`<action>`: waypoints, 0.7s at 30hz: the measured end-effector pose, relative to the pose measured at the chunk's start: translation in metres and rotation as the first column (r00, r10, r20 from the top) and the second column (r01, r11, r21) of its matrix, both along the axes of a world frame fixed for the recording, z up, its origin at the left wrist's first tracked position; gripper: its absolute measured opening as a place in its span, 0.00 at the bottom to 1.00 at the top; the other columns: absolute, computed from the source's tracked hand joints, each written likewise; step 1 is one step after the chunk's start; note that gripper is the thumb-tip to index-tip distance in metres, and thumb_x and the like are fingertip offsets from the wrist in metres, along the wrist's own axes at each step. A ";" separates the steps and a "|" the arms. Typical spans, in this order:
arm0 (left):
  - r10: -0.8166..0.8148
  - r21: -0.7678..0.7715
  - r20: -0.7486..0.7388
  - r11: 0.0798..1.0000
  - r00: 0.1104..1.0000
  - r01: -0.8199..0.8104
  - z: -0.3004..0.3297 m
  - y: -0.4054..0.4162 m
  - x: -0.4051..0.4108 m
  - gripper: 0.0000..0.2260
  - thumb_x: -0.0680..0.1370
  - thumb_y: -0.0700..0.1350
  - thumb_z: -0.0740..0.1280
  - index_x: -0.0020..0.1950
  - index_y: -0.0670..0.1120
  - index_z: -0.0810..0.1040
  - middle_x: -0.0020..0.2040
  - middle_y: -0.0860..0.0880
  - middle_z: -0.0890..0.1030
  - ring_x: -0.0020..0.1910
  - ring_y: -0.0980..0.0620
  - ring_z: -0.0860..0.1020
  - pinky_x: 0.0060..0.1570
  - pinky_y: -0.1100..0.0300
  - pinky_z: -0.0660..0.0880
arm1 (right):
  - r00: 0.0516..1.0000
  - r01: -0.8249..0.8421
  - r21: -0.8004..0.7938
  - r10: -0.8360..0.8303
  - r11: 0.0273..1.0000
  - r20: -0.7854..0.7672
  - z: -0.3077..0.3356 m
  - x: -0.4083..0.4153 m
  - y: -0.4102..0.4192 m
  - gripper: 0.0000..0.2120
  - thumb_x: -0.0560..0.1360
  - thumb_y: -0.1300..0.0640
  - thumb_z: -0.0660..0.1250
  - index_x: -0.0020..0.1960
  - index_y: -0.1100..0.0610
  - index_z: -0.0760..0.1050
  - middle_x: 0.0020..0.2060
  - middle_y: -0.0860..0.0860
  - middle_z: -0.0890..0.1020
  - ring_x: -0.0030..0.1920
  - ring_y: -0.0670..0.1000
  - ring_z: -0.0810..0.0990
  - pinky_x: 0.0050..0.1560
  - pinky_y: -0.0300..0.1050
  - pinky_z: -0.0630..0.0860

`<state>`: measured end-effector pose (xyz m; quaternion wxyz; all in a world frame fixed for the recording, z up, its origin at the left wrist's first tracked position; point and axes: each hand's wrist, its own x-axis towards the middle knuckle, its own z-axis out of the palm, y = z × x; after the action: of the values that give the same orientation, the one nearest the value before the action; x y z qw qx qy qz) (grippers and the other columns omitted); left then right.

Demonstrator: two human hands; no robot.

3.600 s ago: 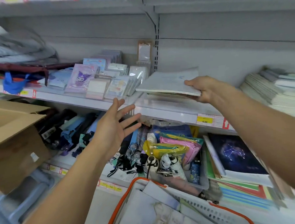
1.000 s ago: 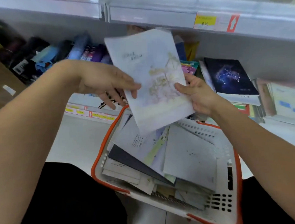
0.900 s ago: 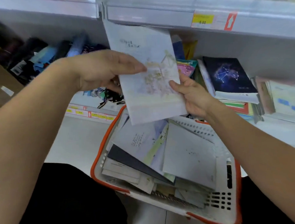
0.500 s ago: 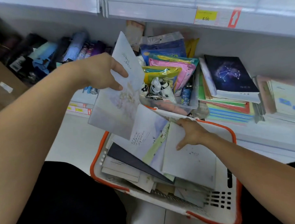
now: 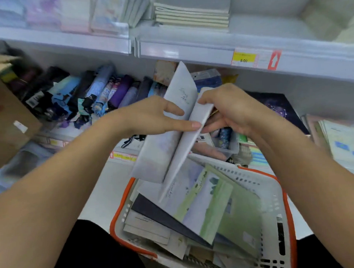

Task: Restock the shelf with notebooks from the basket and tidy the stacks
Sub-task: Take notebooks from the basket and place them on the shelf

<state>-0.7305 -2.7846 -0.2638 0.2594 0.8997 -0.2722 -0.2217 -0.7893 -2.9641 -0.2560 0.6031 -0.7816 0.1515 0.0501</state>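
Both forearms reach forward above the white orange-rimmed basket [image 5: 284, 192]. The left hand [image 5: 149, 116] pinches one pale grey notebook [image 5: 152, 155]; the right hand [image 5: 232, 109] grips another pale notebook [image 5: 185, 149] alongside.

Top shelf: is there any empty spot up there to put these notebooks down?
Yes: the top shelf looks bare to the right of the cream notebook stack, before the pale blurred pile at far right. Left of the stack, pastel packs crowd it. The lower shelf is packed with umbrellas and pouches.
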 end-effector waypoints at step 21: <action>0.260 -0.916 -0.362 0.076 0.895 -0.393 0.043 0.077 0.030 0.30 0.80 0.35 0.63 0.77 0.57 0.60 0.65 0.53 0.79 0.59 0.47 0.81 0.50 0.52 0.80 | 0.963 -0.240 0.375 0.173 0.895 0.204 0.038 0.007 0.030 0.15 0.78 0.55 0.67 0.64 0.56 0.77 0.57 0.55 0.84 0.56 0.57 0.84 0.57 0.55 0.80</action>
<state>-0.7005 -2.7080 -0.2203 0.8310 0.5410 -0.1273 0.0237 -0.7820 -2.9341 -0.2175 0.7504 -0.6563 0.0034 0.0784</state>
